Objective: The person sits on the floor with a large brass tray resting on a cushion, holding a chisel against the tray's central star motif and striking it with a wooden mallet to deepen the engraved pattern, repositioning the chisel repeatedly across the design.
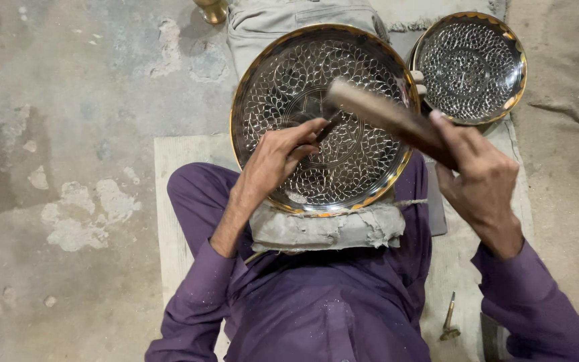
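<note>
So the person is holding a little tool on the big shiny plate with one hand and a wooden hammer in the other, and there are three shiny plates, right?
Not quite. The head view shows two shiny plates, not three: the big plate and a smaller plate beside it. The rest fits: the left hand holds a little tool on it, the right hand a wooden hammer.

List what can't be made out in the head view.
- Chisel tip: hidden by left hand fingers.
- Hammer head: motion-blurred; handle hidden in right hand.
- Brass vessel: cut by top edge.
- Large engraved plate underside: hidden by grey padding.
</note>
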Demonstrator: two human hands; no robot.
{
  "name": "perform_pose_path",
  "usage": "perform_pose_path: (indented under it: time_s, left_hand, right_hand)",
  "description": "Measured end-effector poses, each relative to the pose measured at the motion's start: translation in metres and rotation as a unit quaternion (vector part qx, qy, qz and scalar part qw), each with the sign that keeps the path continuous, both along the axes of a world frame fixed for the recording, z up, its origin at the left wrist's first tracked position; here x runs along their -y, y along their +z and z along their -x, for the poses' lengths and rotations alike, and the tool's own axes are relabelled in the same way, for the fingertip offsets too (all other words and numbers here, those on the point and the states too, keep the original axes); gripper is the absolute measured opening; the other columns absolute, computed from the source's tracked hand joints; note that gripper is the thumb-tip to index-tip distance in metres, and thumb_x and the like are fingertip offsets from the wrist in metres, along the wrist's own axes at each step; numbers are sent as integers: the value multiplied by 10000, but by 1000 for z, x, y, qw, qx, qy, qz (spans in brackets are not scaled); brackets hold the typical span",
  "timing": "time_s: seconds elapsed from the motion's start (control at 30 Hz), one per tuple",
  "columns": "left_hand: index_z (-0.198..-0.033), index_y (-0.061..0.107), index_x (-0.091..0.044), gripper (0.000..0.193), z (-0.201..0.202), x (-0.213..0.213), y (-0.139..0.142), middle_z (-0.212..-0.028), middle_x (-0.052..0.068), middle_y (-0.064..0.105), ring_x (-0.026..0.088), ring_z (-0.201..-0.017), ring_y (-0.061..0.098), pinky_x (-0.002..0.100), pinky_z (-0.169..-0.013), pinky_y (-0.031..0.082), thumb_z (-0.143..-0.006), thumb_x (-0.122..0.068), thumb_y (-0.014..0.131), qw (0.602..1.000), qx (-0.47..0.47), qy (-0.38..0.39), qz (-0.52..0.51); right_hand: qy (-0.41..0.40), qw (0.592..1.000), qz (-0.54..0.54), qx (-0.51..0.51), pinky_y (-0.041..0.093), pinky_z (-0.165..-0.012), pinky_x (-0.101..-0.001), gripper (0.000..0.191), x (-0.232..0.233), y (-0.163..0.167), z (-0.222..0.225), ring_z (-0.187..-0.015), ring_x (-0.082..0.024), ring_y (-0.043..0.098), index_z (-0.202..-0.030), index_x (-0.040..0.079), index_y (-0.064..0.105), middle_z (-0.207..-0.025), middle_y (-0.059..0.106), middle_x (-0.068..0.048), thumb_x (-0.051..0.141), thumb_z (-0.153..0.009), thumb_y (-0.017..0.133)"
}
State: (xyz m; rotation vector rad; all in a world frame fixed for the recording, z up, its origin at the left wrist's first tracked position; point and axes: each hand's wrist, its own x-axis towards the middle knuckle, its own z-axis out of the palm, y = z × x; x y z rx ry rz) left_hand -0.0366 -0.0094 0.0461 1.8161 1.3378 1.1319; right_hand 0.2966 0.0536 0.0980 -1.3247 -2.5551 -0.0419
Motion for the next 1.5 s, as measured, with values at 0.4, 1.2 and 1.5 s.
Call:
perform_pose_path:
  time_s: [0.4, 1.2, 1.5]
  left_hand:
    - [-1430, 570, -97, 558, -17, 15, -22, -1031, 163, 762, 252, -935, 786, 368, -791, 637, -905, 56, 679, 994, 3, 110, -18]
    - [-1449, 460, -46, 480, -64, 35, -31, -1013, 144, 754, 201, -931, 782, 341, -749, 672, -1013, -40, 662, 925, 151, 344, -48]
    - [-1245, 527, -13, 327, -67, 37, -35, -948, 136, 763, 198, -883, 788, 320, -723, 676, -986, -62, 721, 914, 168, 368, 21]
  right_hand:
    - [83, 996, 31, 12, 606, -688, -357, 668, -24, 26, 21, -746, -217, 699, -1536, 249, 552, -1113, 738, -73, 86, -911, 721]
    - [219, 960, -87, 154, 527, -560, -332, 570, -26, 116, 107, -706, -151, 644, -1560, 315, 520, -963, 688, -9, 144, -1021, 597]
    - [240, 912, -221, 250, 547, -652, -286, 641, -22, 109, 108, -730, -114, 641, -1596, 413, 475, -957, 682, 67, 203, -1003, 599]
